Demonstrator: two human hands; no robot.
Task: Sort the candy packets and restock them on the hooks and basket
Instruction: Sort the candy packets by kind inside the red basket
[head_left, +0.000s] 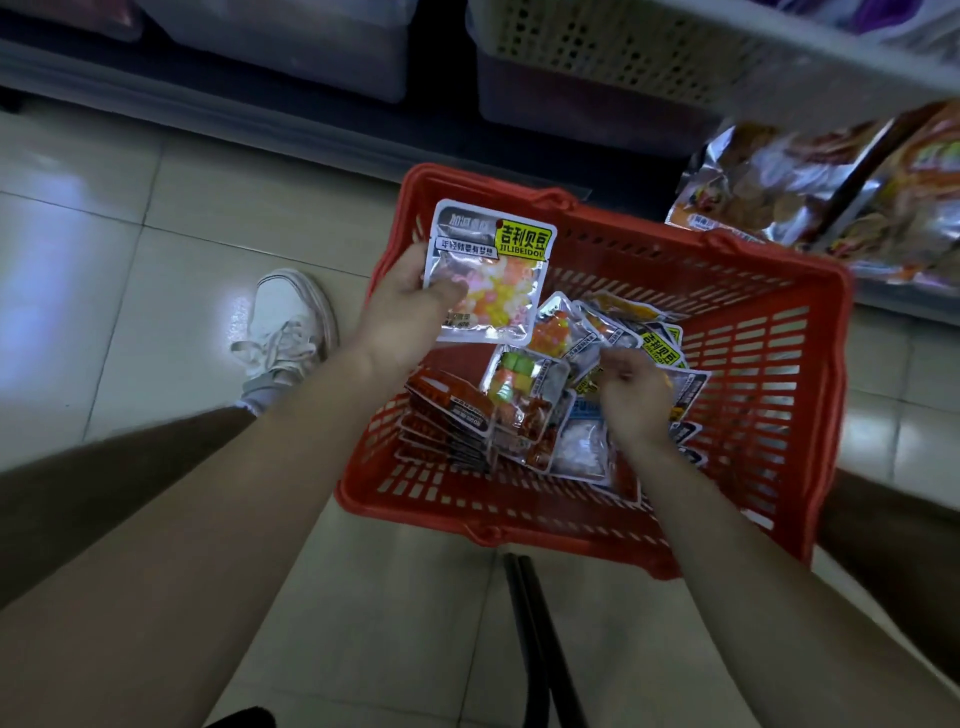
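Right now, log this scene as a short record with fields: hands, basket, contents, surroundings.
left hand: left hand holds a candy packet with a yellow label, raised over the basket's left side
right hand: right hand has its fingers curled, down among the loose packets; grip unclear
container: red shopping basket on the tiled floor
contents: mixed candy packets in a pile; dark red packets stacked at the near-left
surroundings: white sneaker left of the basket; foil snack bags hanging at upper right
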